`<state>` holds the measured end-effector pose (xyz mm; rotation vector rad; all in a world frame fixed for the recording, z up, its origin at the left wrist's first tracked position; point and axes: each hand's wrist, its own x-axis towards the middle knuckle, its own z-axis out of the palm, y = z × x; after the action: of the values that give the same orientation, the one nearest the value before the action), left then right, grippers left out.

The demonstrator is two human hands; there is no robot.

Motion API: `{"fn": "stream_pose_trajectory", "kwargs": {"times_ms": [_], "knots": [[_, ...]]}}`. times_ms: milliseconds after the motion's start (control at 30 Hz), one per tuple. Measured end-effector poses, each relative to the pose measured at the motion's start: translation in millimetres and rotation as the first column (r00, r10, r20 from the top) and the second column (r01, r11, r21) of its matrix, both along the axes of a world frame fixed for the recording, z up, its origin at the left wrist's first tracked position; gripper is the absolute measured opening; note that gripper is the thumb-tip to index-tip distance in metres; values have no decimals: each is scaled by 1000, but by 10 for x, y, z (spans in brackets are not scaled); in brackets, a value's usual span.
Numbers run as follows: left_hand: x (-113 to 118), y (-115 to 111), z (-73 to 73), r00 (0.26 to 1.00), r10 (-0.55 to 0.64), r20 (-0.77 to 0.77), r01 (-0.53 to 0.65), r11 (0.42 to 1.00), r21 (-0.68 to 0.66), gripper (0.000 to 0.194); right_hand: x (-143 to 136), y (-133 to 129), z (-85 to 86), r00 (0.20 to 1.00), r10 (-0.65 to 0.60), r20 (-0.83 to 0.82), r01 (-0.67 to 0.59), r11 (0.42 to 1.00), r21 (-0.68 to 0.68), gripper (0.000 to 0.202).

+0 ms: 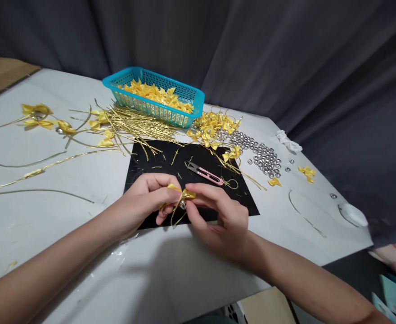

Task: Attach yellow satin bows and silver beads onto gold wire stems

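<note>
Both hands meet over the near part of a black mat (150, 162). My left hand (152, 198) pinches the left side of a yellow ribbon bow (189, 195), thumb on top. At the bow's right side, my right hand (220, 213) closes its thumb and index finger. A small silver bead (182, 204) hangs just under the bow, between the fingertips, and a loop of thin gold cord (174, 220) dangles below it. Pink-handled thread snips (206, 174) lie on the mat just beyond my right hand.
A blue basket (150, 106) of yellow bows stands at the back. Gold cords (140, 123) lie before it, finished-looking bows (214, 128) and silver beads (267, 159) to its right. More bows and cords lie left. A white dish (353, 214) sits far right; another person's hand (395, 258) shows beyond.
</note>
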<state>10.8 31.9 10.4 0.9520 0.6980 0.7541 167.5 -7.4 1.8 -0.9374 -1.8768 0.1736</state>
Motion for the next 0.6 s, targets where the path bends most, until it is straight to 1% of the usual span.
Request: {"fn": "stream_pose_trajectory", "kwargs": {"times_ms": [133, 233, 333, 433, 500, 600], "knots": [[6, 4, 6, 1000, 4, -4, -4, 1000, -11, 16, -12, -10, -7, 999, -3, -36, 3, 1000, -13, 29], [20, 8, 23, 1000, 28, -11, -29, 998, -58, 15, -21, -28, 3, 997, -25, -66, 25, 1000, 0, 25], [36, 10, 28, 999, 46, -9, -46, 994, -102, 16, -25, -42, 25, 998, -46, -52, 45, 999, -7, 23], [39, 8, 19, 999, 35, -26, -37, 995, -95, 17, -25, -38, 36, 997, -55, -60, 54, 998, -21, 21], [33, 5, 13, 999, 31, -39, -34, 997, -75, 16, -22, -25, 35, 996, -66, -61, 66, 998, -7, 18], [25, 0, 6, 998, 29, -49, -32, 998, -50, 16, -12, -8, 32, 997, -73, -18, 73, 997, 20, 15]]}}
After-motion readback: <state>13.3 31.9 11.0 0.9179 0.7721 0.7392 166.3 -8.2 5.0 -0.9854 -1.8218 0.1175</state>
